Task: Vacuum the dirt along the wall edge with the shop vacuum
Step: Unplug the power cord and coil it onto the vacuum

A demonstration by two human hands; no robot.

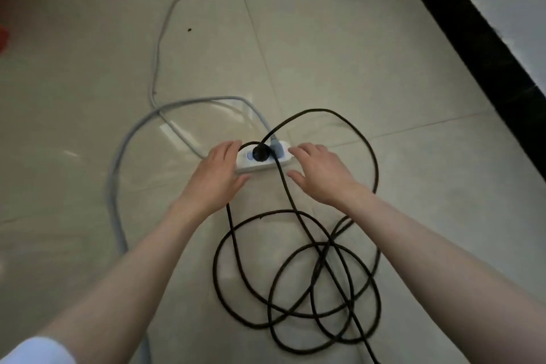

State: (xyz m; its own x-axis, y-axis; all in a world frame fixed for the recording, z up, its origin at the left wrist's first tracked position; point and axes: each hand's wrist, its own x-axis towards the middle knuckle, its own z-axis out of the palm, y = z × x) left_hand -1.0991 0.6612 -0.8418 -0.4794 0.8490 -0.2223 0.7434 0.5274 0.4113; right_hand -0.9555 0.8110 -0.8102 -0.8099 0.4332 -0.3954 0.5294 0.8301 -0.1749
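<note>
Left hand (217, 173) flat against power strip (261, 160), right hand (319, 173) spread beside it

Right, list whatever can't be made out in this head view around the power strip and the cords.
- Shop vacuum: not in the head view; the coiled black cord runs off the bottom edge.
- Left end of the white plastic power strip: covered by the left hand.
- Whether the strip is switched on: too small to tell.
- Where the grey cable ends: blurred near the black skirting.
- Right hand contact with the strip: unclear.
</note>
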